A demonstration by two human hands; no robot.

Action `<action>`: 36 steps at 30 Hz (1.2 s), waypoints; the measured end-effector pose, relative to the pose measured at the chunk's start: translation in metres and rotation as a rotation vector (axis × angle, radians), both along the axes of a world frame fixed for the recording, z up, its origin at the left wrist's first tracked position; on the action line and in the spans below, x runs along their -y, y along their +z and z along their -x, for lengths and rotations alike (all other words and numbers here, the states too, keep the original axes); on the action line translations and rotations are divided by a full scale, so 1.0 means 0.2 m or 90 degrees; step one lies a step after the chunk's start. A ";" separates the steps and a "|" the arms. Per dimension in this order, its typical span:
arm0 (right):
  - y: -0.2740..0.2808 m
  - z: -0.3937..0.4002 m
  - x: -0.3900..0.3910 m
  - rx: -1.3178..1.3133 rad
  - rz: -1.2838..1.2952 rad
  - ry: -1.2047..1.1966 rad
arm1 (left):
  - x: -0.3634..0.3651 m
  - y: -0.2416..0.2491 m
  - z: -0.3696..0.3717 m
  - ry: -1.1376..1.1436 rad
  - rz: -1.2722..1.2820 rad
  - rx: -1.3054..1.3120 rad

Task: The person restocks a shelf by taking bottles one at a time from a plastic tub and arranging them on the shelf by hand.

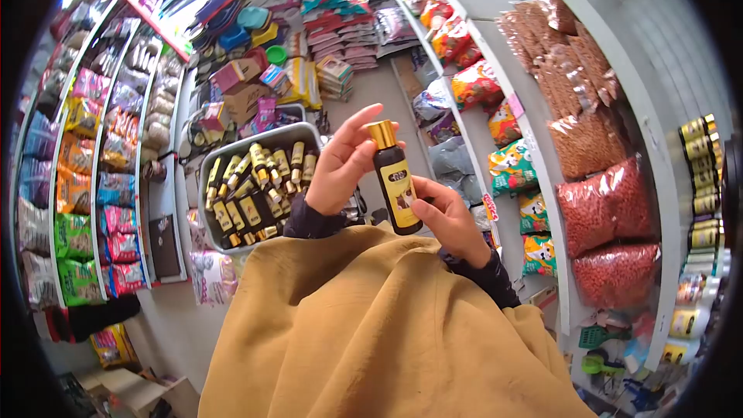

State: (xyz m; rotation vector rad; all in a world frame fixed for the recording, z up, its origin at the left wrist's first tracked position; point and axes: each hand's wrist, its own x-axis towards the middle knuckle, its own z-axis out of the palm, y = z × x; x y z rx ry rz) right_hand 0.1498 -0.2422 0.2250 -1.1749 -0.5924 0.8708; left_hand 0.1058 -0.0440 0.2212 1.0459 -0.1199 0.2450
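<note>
A dark bottle [396, 186] with a gold cap and a yellow label is held up in front of my chest, slightly tilted. The label carries a small animal picture. My right hand [453, 220] grips its lower part, thumb across the front of the label. At the top, my left hand [344, 161] has its fingers curled around the gold cap, partly hidden behind it. Below and left of that hand, a grey tub [313, 135] holds several similar bottles [246, 209] with gold caps, lying and leaning in a jumble.
Shelves of colourful packets [77, 186] rise on the left. The right shelf bears bags of red pellets [607, 205] and brown pellets [580, 143]; more bottles [703, 162] line the far right. Cartons [236, 77] and stacked bags [340, 39] crowd the back. Mustard cloth [371, 325] covers my front.
</note>
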 end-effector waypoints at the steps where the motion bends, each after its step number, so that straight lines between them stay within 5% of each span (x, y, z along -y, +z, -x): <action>1: 0.01 0.01 0.05 -0.005 0.003 -0.034 | 0.05 0.02 -0.03 -0.028 -0.016 -0.002; 13: 0.11 0.01 0.47 0.044 -0.053 -0.299 | 0.53 0.02 -0.29 -0.342 0.110 -0.035; 22: 0.17 0.00 0.62 0.072 -0.152 -0.478 | 0.78 0.15 -0.41 -0.397 -0.016 -0.008; 34: 0.37 0.04 0.83 0.194 -0.053 -0.666 | 0.95 0.32 -0.54 -0.574 -0.112 -0.011; 36: 0.42 0.07 0.90 0.312 0.124 -0.648 | 0.97 0.33 -0.54 -0.608 -0.100 -0.003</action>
